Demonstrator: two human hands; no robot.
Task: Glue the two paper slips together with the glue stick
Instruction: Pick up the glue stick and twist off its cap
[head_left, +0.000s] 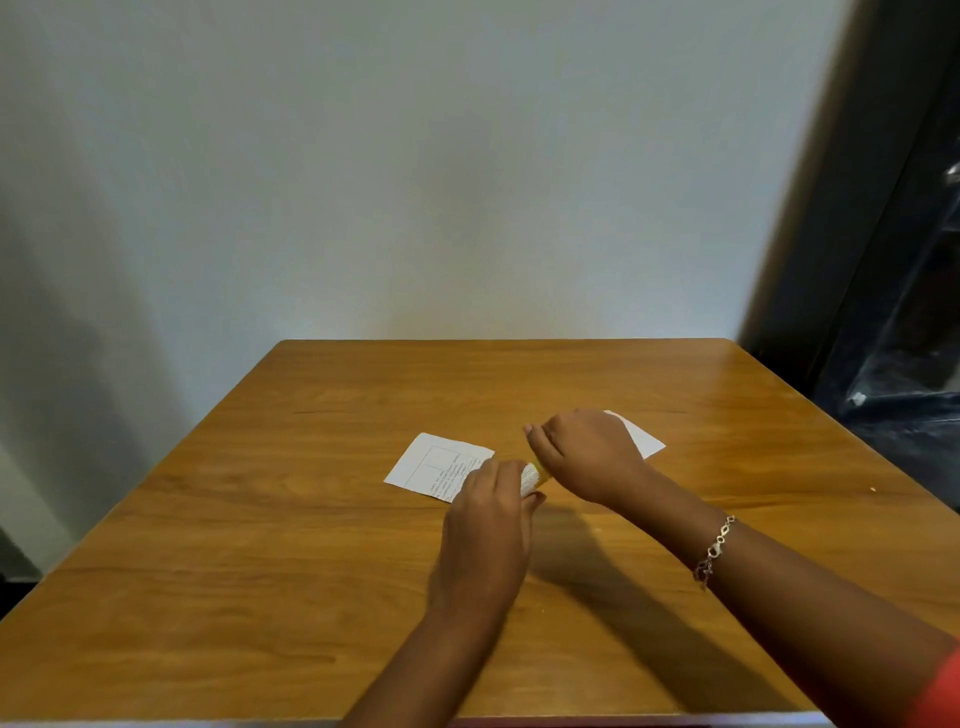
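Both hands meet over the middle of the wooden table (260, 519) and grip a glue stick (532, 477), white with a yellow band, held level between them. My left hand (488, 525) wraps its near end. My right hand (584, 452) closes over its far end, hiding that end. A printed paper slip (434, 462) lies flat just left of the hands, its near corner under my left fingers. A second, blank white slip (641, 436) lies behind my right hand, mostly hidden by it.
A pale wall rises right behind the table's far edge. A dark frame and dark plastic-covered items (898, 364) stand at the right. My right wrist wears a silver bracelet (717, 551).
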